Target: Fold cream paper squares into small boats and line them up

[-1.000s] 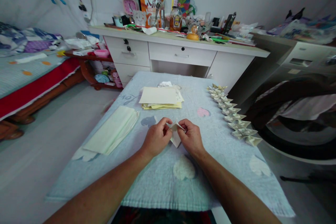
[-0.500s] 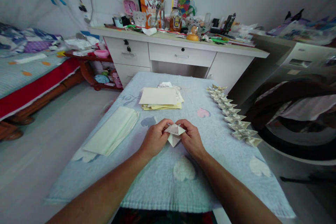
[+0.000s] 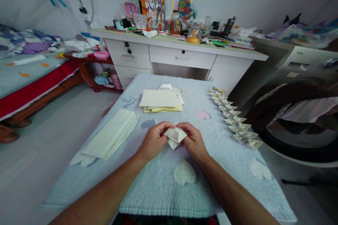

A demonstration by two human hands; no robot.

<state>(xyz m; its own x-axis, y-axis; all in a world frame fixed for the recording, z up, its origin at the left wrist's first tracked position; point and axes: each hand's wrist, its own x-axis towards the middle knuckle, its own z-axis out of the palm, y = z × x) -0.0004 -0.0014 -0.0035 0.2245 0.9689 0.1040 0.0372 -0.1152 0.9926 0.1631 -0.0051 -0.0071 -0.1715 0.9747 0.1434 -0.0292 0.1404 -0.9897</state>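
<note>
Between my two hands is a small piece of folded paper [image 3: 175, 136], pale, with triangular flaps and a point towards me. My left hand [image 3: 154, 140] pinches its left corner, thumb and fingers closed. On the opposite corner, my right hand [image 3: 194, 140] grips in the same way; some fingertips are hidden behind the paper. Beyond the hands lies a stack of cream and yellow paper sheets [image 3: 158, 98]. A pile of pale green paper [image 3: 111, 133] rests to the left. Along the right edge runs a row of several folded paper boats [image 3: 233, 116].
A light blue cloth [image 3: 153, 186] with heart patterns covers the table. Behind it stands a white desk [image 3: 182, 54] crowded with jars, bags and small items. A washing machine [image 3: 295, 59] is at the right, a bed [image 3: 34, 74] at the left. Crumpled white paper [image 3: 165, 87] lies behind the stack.
The folded paper has tilted and its upper flap now spreads lower and wider over the front point. Both hands keep their hold. The view has shifted slightly.
</note>
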